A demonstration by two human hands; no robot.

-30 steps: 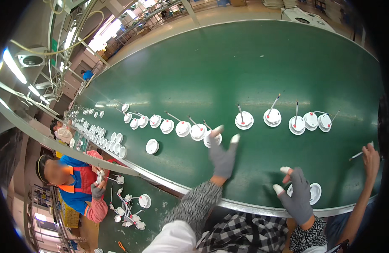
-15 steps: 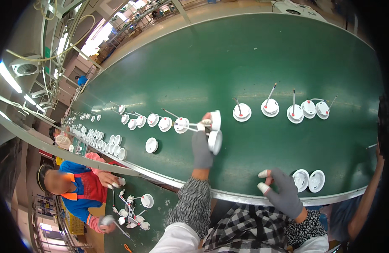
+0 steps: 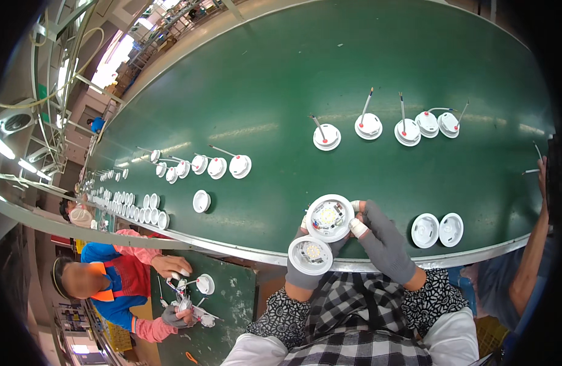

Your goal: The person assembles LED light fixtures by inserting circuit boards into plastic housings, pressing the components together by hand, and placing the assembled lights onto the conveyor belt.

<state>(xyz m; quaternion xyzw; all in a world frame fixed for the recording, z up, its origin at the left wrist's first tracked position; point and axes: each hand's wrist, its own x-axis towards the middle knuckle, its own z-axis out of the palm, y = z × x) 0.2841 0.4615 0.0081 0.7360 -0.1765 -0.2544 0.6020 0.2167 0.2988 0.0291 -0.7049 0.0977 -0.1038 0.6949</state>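
Note:
Two round white LED downlights are held face up before me at the belt's near edge. Their open faces show LED boards, the upper downlight (image 3: 329, 218) overlapping the lower downlight (image 3: 310, 255). My left hand (image 3: 302, 279), in a grey glove, is closed around them from below and behind, so most of its fingers are hidden. My right hand (image 3: 384, 244), also gloved with white-wrapped fingertips, pinches the upper downlight's right rim. Right of that hand, two white housings (image 3: 425, 230) lie side by side, open side up.
The green conveyor belt (image 3: 281, 73) carries lamps with upright cables (image 3: 369, 126) at the far right and a row of corded lamps (image 3: 239, 166) at left. A single white cup (image 3: 201, 201) sits nearer. A co-worker (image 3: 119, 268) handles corded parts at left; another person's arm (image 3: 531, 256) is at right.
My left hand has drawn the two downlights back from the belt toward me and turned their faces up. My right hand has moved left and taken the upper one's rim.

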